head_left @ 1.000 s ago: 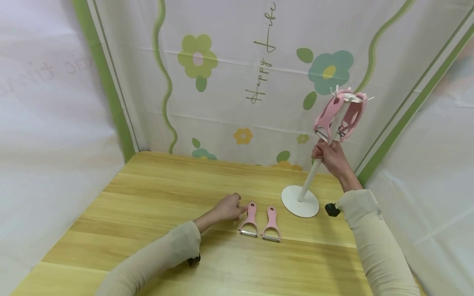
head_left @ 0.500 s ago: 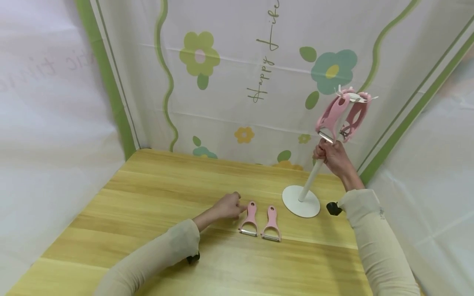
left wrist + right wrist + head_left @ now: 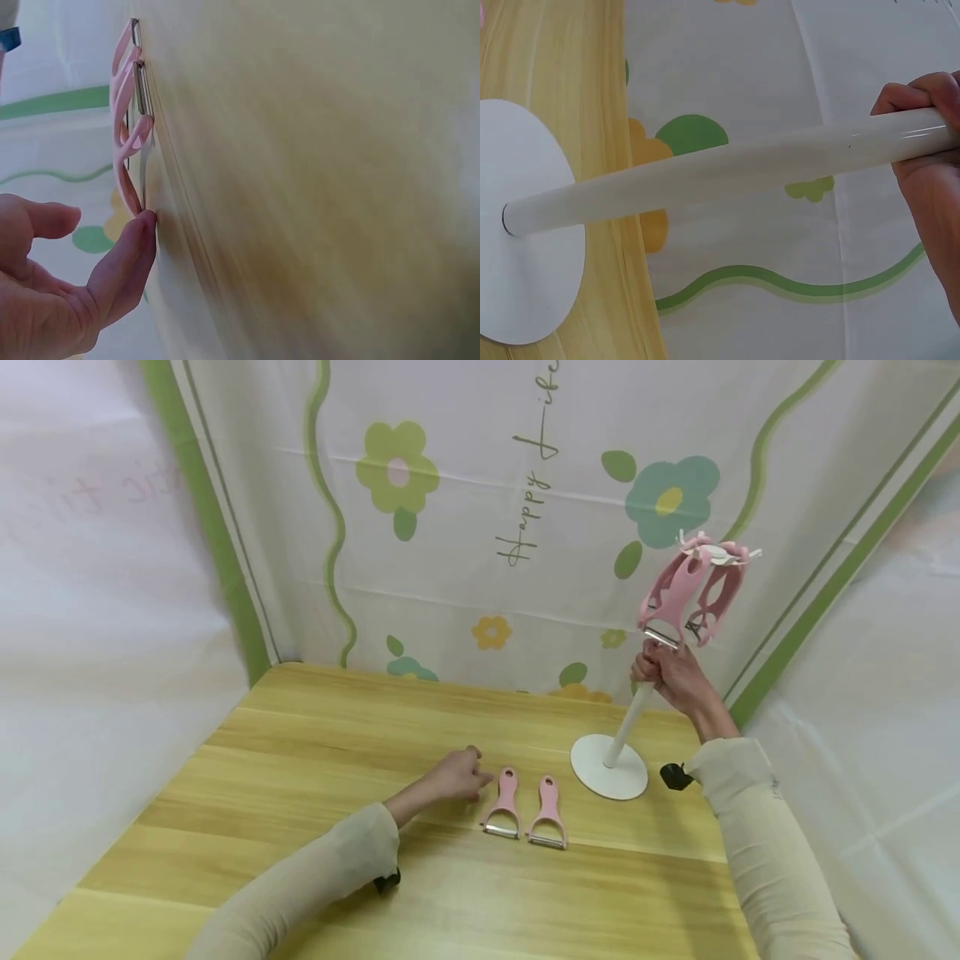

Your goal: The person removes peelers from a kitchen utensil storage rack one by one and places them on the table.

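My right hand [image 3: 675, 675] grips the white pole [image 3: 727, 169] of a round-based stand just below its hooked top. Several pink peelers [image 3: 677, 597] hang from the white hooks [image 3: 718, 555], blades down; some partly hide others. Two more pink Y-shaped peelers lie side by side on the table, blades toward me: a left peeler [image 3: 507, 793] and a right peeler [image 3: 549, 806]. Beside the left one is my left hand [image 3: 457, 775], holding nothing. In the left wrist view its thumb is spread from the extended fingers [image 3: 124, 262], whose tips are at the handle's end; contact is unclear.
The stand's white base disc [image 3: 609, 767] sits on the wooden table [image 3: 315, 760] at the back right. A printed curtain [image 3: 442, 560] hangs right behind the table's far edge, with more curtain at both sides. Black wrist devices show under both sleeves.
The top of the stand has turned slightly, bringing the front hanging peeler rightward across the pole. My left hand has drawn back a little from the left peeler. The lying peelers stay put.
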`<state>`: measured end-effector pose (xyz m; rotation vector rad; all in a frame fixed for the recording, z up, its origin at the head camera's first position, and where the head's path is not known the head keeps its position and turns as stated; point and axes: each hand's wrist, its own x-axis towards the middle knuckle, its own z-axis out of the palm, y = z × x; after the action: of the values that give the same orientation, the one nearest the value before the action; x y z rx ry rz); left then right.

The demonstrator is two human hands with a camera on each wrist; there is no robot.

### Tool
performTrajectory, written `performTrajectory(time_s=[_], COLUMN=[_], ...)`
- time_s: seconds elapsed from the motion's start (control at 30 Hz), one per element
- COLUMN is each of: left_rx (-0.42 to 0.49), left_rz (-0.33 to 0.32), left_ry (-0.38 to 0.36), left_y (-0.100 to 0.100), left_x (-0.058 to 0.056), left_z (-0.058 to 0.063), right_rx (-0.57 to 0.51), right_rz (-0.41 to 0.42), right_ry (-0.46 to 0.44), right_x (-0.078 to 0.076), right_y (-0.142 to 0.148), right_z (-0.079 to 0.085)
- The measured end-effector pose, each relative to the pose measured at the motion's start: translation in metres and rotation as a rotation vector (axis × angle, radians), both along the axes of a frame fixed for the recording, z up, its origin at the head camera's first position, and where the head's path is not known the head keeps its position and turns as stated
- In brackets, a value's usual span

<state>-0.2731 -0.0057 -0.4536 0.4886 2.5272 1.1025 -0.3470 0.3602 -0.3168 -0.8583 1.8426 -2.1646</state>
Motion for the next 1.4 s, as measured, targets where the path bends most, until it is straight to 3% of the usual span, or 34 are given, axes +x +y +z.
performTrajectory(time_s=[0.3,0.43,0.6,0.77,1.0,1.23,1.4], left_rx=[-0.006,0.001,0.037,0.056,0.109,0.137,0.177], left_rz=[-0.008,-0.001,-0.003,-0.017,-0.042,-0.07,-0.106], left_ry=[0.001,-0.017,-0.016,-0.01,0.006,0.042,0.123], left_y=[-0.001,-0.001,-0.001,0.001,0.006,0.017,0.029], left_x=[-0.004,-0.004,-0.005,-0.007,-0.006,-0.012,-0.014], left_z=[0.002,0.002,0.007,0.012,0.021,0.032,0.047], right_rx=[-0.035,-0.035,-0.009,0.043,0.226,0.451,0.568], right_rz=[0.051,0.061,-0.02,-0.128,-0.26,-0.477,-0.568], right_ry=[-0.024,0.013,0.074,0.016,-0.024,0.083,0.144], right_x=[-0.003,-0.002,0.001,0.009,0.026,0.037,0.042], right_y=[0.001,0.001,-0.001,0.001,0.001,-0.007,-0.013], right_z=[0.001,-0.001,0.0,0.0,0.002,0.006,0.005])
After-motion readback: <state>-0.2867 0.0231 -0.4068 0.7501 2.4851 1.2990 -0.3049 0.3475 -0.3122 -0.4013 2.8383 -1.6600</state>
